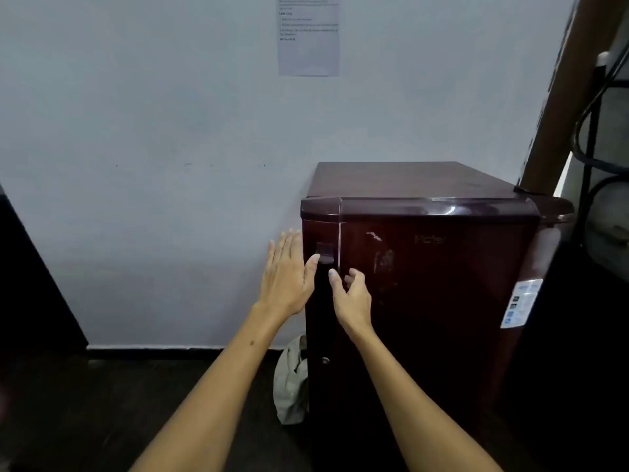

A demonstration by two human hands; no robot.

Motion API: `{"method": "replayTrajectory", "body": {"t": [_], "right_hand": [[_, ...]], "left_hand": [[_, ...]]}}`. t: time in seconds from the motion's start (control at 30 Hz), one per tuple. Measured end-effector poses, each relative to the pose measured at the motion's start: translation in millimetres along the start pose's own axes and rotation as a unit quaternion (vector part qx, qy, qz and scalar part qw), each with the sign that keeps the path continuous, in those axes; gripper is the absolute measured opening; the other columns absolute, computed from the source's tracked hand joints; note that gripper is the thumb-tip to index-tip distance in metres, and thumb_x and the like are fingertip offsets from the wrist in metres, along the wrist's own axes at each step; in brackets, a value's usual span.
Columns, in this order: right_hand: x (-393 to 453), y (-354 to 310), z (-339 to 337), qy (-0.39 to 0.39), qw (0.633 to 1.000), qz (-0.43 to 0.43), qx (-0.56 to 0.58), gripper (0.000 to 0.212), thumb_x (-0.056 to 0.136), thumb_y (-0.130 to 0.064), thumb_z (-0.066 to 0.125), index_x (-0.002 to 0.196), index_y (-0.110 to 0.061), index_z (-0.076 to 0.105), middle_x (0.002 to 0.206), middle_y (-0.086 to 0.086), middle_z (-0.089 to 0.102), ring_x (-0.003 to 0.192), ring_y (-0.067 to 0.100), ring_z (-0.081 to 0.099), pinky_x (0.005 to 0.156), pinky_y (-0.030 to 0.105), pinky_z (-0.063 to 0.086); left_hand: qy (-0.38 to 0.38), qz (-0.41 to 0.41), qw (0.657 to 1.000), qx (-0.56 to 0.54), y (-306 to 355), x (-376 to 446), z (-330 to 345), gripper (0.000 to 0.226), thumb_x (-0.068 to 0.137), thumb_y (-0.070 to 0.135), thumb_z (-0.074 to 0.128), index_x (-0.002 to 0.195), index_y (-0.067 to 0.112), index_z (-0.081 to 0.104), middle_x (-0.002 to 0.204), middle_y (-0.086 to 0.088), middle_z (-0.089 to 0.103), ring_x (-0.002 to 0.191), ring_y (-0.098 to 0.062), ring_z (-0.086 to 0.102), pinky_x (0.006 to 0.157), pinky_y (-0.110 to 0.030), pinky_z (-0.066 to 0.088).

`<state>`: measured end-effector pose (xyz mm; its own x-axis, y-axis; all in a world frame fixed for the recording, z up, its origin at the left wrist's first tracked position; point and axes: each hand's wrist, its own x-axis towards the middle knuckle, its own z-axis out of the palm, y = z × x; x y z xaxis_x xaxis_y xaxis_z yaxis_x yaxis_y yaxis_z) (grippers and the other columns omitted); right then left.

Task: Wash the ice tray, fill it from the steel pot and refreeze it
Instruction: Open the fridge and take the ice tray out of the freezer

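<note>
A: Where's the fridge?

B: I see the maroon fridge at four o'clock, door closed, its lower part cut off; the ice tray isn't visible. My left hand lies flat, released, on its nine o'clock edge. My right hand hangs loosely curled, grasping nothing, before the door.

A: Room around it?

B: Bare wall at ten o'clock; a pale cloth on the floor beside the fridge.

— The notice on the wall is blurring out, print too small to read.
— And the fridge is running off the bottom edge, its logo smearing.
</note>
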<state>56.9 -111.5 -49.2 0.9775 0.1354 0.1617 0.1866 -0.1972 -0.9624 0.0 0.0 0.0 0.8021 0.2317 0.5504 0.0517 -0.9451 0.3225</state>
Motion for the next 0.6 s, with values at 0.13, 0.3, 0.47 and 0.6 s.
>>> {"method": "replayTrajectory", "body": {"t": [0.13,0.3,0.47,0.6], "right_hand": [[18,1,20,-0.054,0.997,0.046,0.006,0.076,0.085,-0.054,0.061,0.143,-0.011,0.037,0.143,0.009,0.045,0.13,0.024,0.046,0.098,0.031,0.041],[32,6,37,-0.062,0.997,0.044,-0.026,0.08,0.089,-0.052,0.057,0.146,-0.004,0.03,0.145,0.015,0.043,0.134,0.03,0.042,0.101,0.034,0.04],[29,23,46,-0.046,0.994,-0.027,-0.095,0.066,0.091,-0.058,0.041,0.128,-0.004,0.04,0.106,0.008,0.062,0.101,0.025,0.062,0.078,0.032,0.049],[29,26,49,-0.022,0.989,-0.045,-0.137,0.068,0.094,-0.055,0.037,0.136,-0.002,0.032,0.105,0.009,0.063,0.097,0.025,0.063,0.079,0.037,0.05]], "left_hand": [[0.013,0.034,0.999,0.0,-10,46,-2,0.059,0.102,0.037,0.028,0.148,0.002,0.019,0.157,-0.014,0.018,0.148,-0.024,0.007,0.119,-0.035,-0.003],[-0.005,0.077,0.997,0.029,-14,94,5,0.061,0.101,0.038,0.028,0.149,0.002,0.017,0.158,-0.015,0.012,0.148,-0.024,0.003,0.12,-0.036,-0.002],[-0.036,0.104,0.993,0.044,-23,119,15,0.062,0.102,0.037,0.028,0.15,0.001,0.013,0.159,-0.015,0.008,0.148,-0.024,0.001,0.119,-0.035,-0.004],[-0.023,0.126,0.991,0.045,-29,120,26,0.061,0.101,0.039,0.025,0.148,0.0,0.021,0.157,-0.016,0.02,0.147,-0.027,0.009,0.119,-0.037,0.0]]}}
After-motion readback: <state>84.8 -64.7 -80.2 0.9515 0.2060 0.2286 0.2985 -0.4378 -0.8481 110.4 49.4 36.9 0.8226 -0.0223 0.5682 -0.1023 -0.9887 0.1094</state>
